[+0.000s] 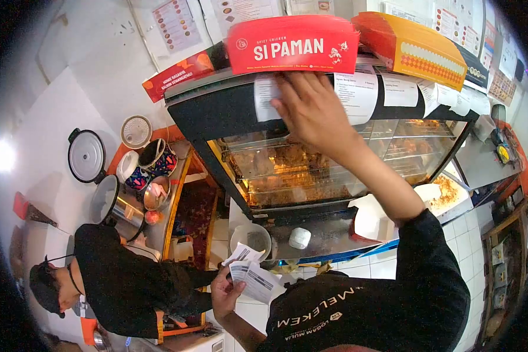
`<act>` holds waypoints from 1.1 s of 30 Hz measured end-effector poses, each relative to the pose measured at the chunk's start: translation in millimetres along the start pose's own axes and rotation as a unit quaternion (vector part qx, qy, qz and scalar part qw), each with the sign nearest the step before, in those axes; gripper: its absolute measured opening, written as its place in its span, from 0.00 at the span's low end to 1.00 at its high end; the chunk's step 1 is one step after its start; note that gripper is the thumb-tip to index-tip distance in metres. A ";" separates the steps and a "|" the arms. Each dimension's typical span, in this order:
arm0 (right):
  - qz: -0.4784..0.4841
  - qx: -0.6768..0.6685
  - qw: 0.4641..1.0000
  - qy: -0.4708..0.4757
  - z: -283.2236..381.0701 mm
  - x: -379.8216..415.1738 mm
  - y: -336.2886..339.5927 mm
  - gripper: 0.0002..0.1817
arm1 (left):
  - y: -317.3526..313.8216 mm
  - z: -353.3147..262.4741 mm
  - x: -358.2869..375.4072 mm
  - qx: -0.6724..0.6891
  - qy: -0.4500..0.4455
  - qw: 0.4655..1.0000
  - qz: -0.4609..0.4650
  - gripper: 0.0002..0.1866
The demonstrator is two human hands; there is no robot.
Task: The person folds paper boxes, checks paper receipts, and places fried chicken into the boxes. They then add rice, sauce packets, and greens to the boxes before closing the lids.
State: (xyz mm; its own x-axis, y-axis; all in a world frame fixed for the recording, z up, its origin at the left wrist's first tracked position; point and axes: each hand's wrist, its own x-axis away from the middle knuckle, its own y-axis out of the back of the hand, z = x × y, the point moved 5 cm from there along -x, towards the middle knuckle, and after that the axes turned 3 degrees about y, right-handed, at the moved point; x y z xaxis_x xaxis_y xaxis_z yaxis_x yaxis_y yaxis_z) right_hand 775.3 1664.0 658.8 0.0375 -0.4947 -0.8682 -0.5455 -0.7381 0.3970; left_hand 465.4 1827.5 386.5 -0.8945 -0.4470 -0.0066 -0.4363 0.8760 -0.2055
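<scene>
My right hand (313, 111) reaches up to the top front edge of the glass display warmer (217, 100), just below a red box (293, 47) lettered SI PAMAN. Its fingers lie over a paper slip (265, 97) there, fairly flat and slightly apart. Further right along that edge hang more printed slips (357, 97). Low in the view, my left hand (226, 293) is closed on several paper receipts (258, 281). Near them are a clear round bowl (251, 237) and a white lump (299, 238) on the counter.
A co-worker in black (135, 281) stands at the lower left by a side counter with pots (104, 199). A yellow box (416, 53) sits atop the warmer. An open white box (372, 220) lies below the glass, near my right forearm.
</scene>
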 end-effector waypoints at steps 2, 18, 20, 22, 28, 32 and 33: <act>0.002 0.014 1.000 0.021 -8.3 6.2 8.2 0.23 | 0.2 -3.5 -0.2 -0.006 0.000 1.000 -0.002 0.34; 0.088 -0.526 0.778 -0.331 115.3 82.3 26.7 0.33 | -64.7 -117.9 -87.6 -0.016 -0.303 0.947 -0.107 0.33; 0.087 -0.618 0.677 -0.390 121.1 92.5 9.1 0.41 | -69.1 -121.3 -90.5 -0.010 -0.324 0.940 -0.109 0.33; 0.078 -0.631 0.655 -0.409 116.1 101.2 -0.4 0.41 | -72.9 -123.4 -91.1 -0.015 -0.344 0.934 -0.099 0.34; -0.023 -0.661 0.623 -0.417 99.6 83.1 1.8 0.28 | -64.4 -124.5 -96.1 0.020 -0.339 0.934 -0.114 0.29; -0.084 -0.588 0.722 -0.355 68.8 57.5 -1.3 0.19 | -47.7 -130.1 -99.0 -0.023 -0.324 0.935 -0.143 0.26; -0.097 -0.591 0.718 -0.355 60.1 53.0 -5.9 0.19 | -42.8 -130.3 -100.1 -0.028 -0.314 0.938 -0.145 0.26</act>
State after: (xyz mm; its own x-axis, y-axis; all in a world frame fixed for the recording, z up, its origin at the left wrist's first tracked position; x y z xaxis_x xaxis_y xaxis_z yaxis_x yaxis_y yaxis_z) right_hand 730.1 1669.7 592.6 -0.6479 -0.2813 -0.7079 0.5189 -0.8433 -0.1399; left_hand 560.9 1858.4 523.4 -0.5112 -0.6711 -0.5370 -0.6726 0.7013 -0.2361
